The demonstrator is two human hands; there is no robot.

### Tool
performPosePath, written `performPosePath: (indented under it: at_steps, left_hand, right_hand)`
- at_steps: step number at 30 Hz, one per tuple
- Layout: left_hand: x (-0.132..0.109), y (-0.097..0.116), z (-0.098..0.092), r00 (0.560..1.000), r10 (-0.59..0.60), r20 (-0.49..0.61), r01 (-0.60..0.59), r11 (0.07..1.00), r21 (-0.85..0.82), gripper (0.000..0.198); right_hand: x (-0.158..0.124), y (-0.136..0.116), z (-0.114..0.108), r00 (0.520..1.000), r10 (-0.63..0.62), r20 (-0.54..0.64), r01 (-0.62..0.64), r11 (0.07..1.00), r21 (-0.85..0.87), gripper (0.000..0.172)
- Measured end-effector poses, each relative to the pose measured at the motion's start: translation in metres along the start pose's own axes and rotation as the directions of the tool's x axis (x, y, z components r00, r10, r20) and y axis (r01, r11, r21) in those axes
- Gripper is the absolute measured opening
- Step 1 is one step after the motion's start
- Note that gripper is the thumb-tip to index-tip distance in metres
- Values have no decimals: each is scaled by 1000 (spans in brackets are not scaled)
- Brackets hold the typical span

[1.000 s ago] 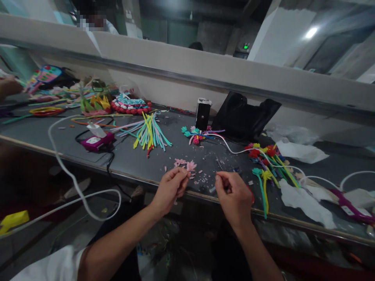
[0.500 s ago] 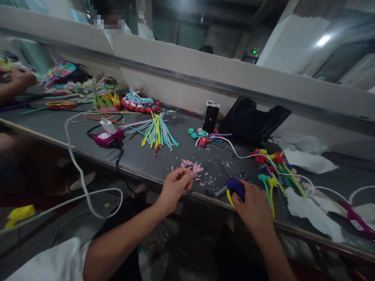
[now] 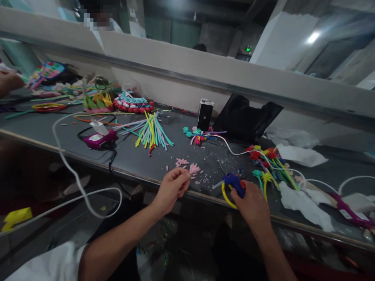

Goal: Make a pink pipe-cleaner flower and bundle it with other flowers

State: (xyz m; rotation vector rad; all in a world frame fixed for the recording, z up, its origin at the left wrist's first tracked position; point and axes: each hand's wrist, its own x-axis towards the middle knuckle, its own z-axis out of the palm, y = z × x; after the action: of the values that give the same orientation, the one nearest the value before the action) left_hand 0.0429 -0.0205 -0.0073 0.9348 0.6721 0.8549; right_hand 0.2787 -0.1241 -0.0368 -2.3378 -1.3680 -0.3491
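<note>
My left hand [image 3: 174, 185] is closed in a pinch at the front edge of the table. At its fingertips is a small pink fuzzy flower [image 3: 194, 168], its petals spread away from the hand. Loose pink fuzzy pieces [image 3: 182, 161] lie just behind it. My right hand [image 3: 253, 201] is wrapped around a blue glue gun [image 3: 234, 182] with a red part near the thumb side. A translucent stick [image 3: 217, 185] juts from the gun's left end, and a yellow loop [image 3: 225, 197] curves beneath it.
Fuzzy stems [image 3: 154, 132] lie in a bundle at centre left. Small flowers [image 3: 199, 136] lie before a black box [image 3: 205, 114], and more flowers [image 3: 265, 156] at right. A white cord [image 3: 231, 150] crosses the table. A purple power strip [image 3: 99, 139] and another person's hand [image 3: 10, 82] are at left.
The view has shifted slightly, moving the table's things left. My right hand has turned the glue gun a little, showing more of its body and the yellow loop. My left hand keeps its pinch.
</note>
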Motion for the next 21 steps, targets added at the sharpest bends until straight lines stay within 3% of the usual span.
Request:
performPosePath:
  at_steps: [3, 5, 8, 11, 13, 21]
  left_hand:
    - [1, 0, -1, 1000, -19, -7, 19, 1000, 2, 19]
    - [1, -1, -1, 999, -33, -14, 33, 999, -3, 19]
    - [2, -2, -2, 999, -47, -14, 47, 999, -7, 17]
    - [2, -2, -3, 999, -33, -7, 33, 999, -17, 16]
    - [3, -2, -3, 1000, -25, -10, 25, 999, -29, 16]
    - [0, -1, 0, 998, -55, -15, 54, 998, -26, 19]
  right_hand:
    - [-2, -6, -22, 984, 141, -106, -90, 918, 386, 42]
    - [-7, -13, -36, 981, 194, -11, -126, 680, 722, 35]
    - [-19, -27, -45, 988, 100, 115, -148, 445, 883, 32]
    - [-33, -42, -42, 959, -9, 283, -273, 242, 931, 28]
    - [-42, -50, -38, 939, -31, 342, -326, 226, 918, 27]
    - [-61, -62, -21, 954, -41, 296, -255, 407, 877, 34]
